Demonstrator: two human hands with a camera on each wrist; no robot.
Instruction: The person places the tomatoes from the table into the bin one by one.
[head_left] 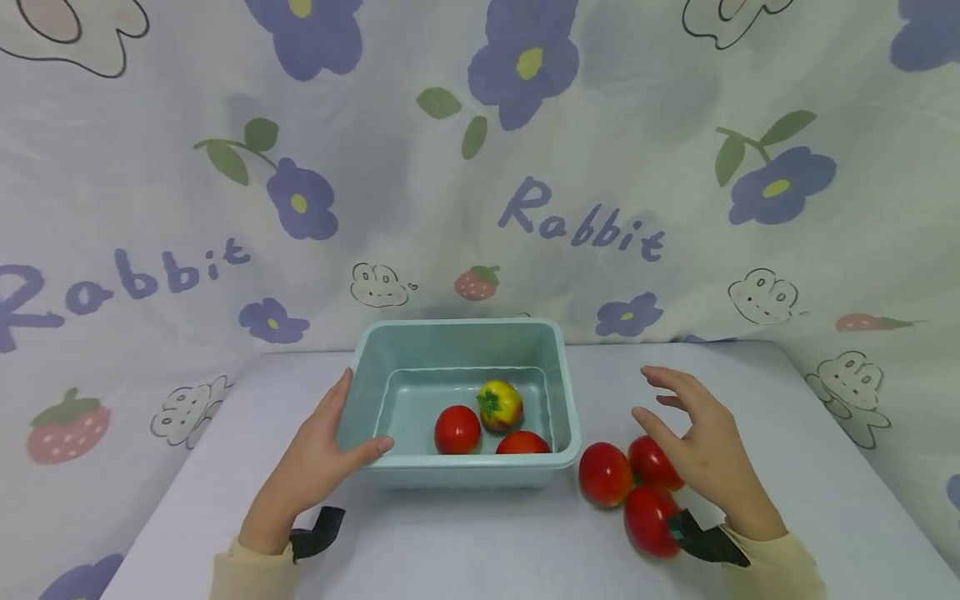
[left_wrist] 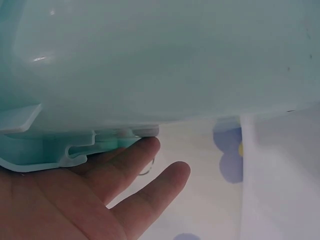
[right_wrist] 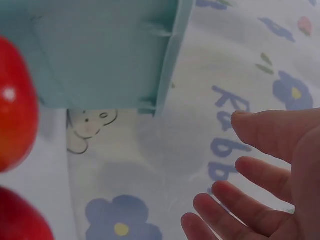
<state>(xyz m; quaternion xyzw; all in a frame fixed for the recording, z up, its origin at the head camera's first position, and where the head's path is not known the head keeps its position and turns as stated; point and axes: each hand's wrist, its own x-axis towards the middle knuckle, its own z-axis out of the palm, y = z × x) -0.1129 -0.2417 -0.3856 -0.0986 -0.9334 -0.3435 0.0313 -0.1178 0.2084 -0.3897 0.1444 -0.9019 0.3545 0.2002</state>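
Observation:
A pale teal plastic bin (head_left: 450, 473) stands on the table. My left hand (head_left: 318, 454) rests at its front left corner, thumb over the front rim, fingers fairly straight along the left side. In the left wrist view, those fingers (left_wrist: 150, 200) extend beside the bin's rim. Inside the bin are two red tomatoes (head_left: 457, 429) and a yellow-and-red fruit (head_left: 500, 406) with a green top. My right hand (head_left: 708, 450), thumb and fingers apart and nothing held, hovers beside three smooth red tomatoes (head_left: 604, 474) to the bin's right, partly overlapping them in the head view.
The white table (head_left: 480, 550) runs back to a hanging cloth (head_left: 420, 192) printed with purple flowers, rabbits and lettering. Black straps (head_left: 318, 533) cross both wrists near the cream sleeves (head_left: 255, 573). The bin's right wall stands close to the loose tomatoes.

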